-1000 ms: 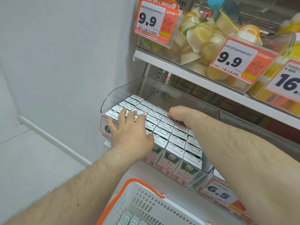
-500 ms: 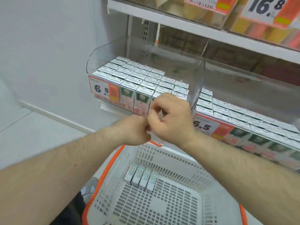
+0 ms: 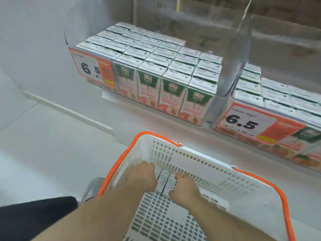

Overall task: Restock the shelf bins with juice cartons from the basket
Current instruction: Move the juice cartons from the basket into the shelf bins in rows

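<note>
Both hands are down in the basket now, a change from half a second ago, when they met in mid-air in front of the shelf! The left hand (image 3: 140, 176) sits on the left flank of the small row of juice cartons (image 3: 164, 181) on the basket floor, fingers curled down over the far end of the row, and the right hand (image 3: 184, 188) closes in from the right flank, fingers bent against the cartons, so the pair appears to clamp the row between them, though motion blur hides the exact finger contact. The white basket (image 3: 205, 159) with its orange rim sits low in front of the shelf, and the view has dipped down since a moment ago, so the upper shelf with the fruit cups is gone from sight. Up on the shelf, the left bin (image 3: 149, 66) stands packed with upright cartons behind a 6.5 price tag (image 3: 92, 68), a clear divider (image 3: 232, 63) beside it, and the right bin (image 3: 278, 96) holds more cartons behind a second price tag (image 3: 250, 122). A grey shoe (image 3: 93, 188) shows on the floor just left of the basket.
</note>
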`<state>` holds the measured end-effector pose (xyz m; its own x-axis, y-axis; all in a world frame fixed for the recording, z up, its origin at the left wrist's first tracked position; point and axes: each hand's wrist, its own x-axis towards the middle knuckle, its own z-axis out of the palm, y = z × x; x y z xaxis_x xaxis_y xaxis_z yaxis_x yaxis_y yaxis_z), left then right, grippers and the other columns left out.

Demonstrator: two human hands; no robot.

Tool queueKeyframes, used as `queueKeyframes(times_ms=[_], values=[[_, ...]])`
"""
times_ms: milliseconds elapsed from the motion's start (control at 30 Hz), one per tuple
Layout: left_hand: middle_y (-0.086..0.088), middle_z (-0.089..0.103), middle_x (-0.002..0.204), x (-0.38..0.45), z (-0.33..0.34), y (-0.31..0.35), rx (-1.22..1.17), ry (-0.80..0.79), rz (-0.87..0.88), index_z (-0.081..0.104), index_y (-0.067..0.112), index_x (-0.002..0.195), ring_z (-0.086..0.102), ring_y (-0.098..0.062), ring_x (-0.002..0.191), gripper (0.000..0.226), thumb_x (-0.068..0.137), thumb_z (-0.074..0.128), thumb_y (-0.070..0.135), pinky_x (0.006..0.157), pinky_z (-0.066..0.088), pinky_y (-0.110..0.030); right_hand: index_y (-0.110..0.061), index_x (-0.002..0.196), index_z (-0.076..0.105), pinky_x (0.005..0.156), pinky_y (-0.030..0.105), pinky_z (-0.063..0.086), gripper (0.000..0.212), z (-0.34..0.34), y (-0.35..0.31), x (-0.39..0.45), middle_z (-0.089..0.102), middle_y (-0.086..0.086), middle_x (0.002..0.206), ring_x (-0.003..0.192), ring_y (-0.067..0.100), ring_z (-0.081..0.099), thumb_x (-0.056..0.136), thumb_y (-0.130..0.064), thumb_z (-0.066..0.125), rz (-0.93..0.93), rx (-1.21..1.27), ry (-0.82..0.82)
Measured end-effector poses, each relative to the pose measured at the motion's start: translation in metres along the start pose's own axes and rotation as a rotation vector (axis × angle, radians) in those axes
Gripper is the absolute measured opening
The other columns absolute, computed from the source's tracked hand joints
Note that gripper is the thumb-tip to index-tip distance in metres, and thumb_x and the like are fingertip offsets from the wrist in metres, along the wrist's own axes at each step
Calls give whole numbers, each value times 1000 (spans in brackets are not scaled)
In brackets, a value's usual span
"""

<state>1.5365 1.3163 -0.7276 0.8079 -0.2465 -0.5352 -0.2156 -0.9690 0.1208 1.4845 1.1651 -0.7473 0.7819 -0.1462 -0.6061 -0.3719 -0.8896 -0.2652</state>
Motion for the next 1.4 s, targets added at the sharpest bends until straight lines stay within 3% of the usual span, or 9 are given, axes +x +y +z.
queueKeyframes(times_ms=[200,367,500,733,867,967,1133,1267,1400], values=[[-13,31,140,34,53,-9,132,153,218,42,21,138,43,-40,126,76,66,68,14,97,45,-43,-24,147,25,113,46,28,78,36,6,41,28,3,150,141,27,24,82,-35,67,-143,-226,89],[-6,1,155,63,80,-8,145,8,170,-3,31,149,2,-42,142,100,80,69,23,90,52,-48,-22,150,19,108,44,36,90,56,2,64,22,-2,152,142,23,21,80,-37,74,-235,-204,71],[-7,24,145,69,86,-5,168,53,134,18,29,143,14,-40,138,78,81,65,19,76,58,-39,-23,150,22,101,38,45,86,66,11,70,22,-2,153,139,24,22,81,-31,72,-283,-142,92],[-6,21,144,55,87,-1,93,-32,91,21,25,141,10,-41,138,85,73,70,13,92,51,-44,-40,148,28,105,34,40,87,64,55,41,24,-3,141,128,23,28,75,-42,74,-182,2,18],[-2,32,133,49,70,-2,-212,-123,18,27,28,135,27,-31,126,89,62,77,26,97,46,-42,-39,135,52,82,17,47,70,42,72,23,38,-8,125,109,12,46,71,-35,79,-18,407,-10],[-6,51,109,34,32,-1,-891,-348,-156,40,27,127,57,-24,90,75,64,79,15,67,53,-35,-34,119,62,59,19,49,48,7,72,4,52,-1,122,78,13,58,77,-19,78,77,733,-137],[-17,65,100,-7,-23,-5,-1837,-725,-93,63,10,114,60,-33,82,50,64,66,15,65,46,-32,-17,115,65,52,27,41,29,-57,65,-42,68,10,89,65,21,58,87,-18,58,115,1159,-278],[-25,63,112,-43,-74,0,-2020,-760,117,70,5,110,56,-40,98,67,45,75,19,75,48,-41,-9,87,64,48,23,31,24,-100,50,-86,59,8,66,49,17,47,82,-25,47,99,1486,-361],[-27,61,115,-81,-117,5,-2043,-784,265,68,1,111,59,-46,101,76,36,79,13,80,51,-54,-4,97,70,51,24,41,45,-131,40,-118,66,17,87,66,27,58,65,-31,54,16,1565,-386]])
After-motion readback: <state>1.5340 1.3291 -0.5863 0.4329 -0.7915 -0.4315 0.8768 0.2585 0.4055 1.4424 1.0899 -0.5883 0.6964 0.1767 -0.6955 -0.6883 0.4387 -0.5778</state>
